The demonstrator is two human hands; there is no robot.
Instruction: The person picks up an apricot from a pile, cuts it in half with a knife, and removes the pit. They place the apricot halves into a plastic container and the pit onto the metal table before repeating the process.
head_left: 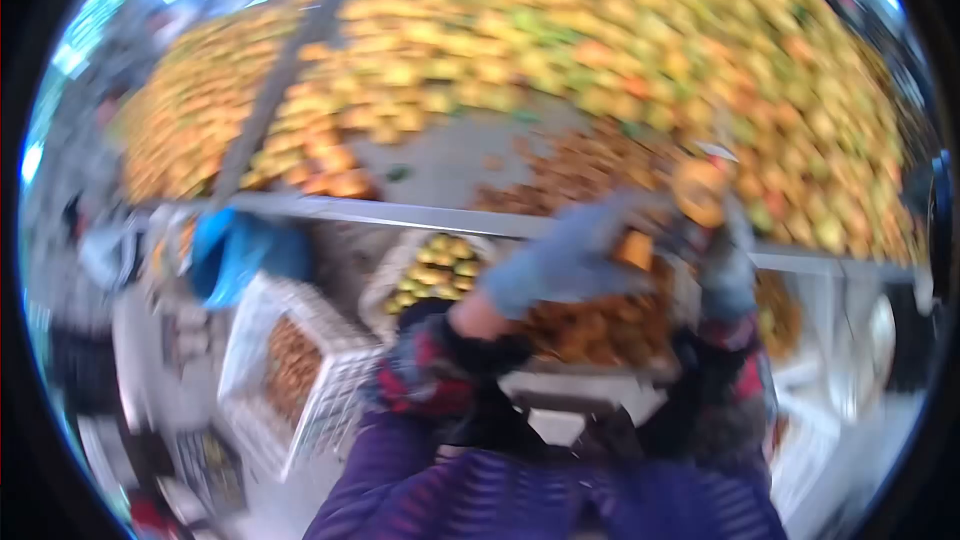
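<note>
Motion blurs both gloved hands in the head view. My left hand (pixel 555 260), in a grey-blue glove, reaches right with its fingers curved around a small orange fruit (pixel 635 250), perhaps a persimmon. My right hand (pixel 728 275) is raised, its fingers closed beside and behind a larger round orange fruit (pixel 699 190), which looks peeled. A small whitish piece (pixel 718 151) shows at the top of that fruit; what it is cannot be made out. Beneath the hands lies a heap of orange-brown peelings or pieces (pixel 600 328).
A huge pile of yellow-orange fruit (pixel 600 30) covers the table behind a metal edge (pixel 400 214). More brown scraps (pixel 590 165) lie on the tabletop. To the left stand a white crate (pixel 335 400), a blue bag (pixel 245 255) and a container of yellow-green fruit (pixel 435 270).
</note>
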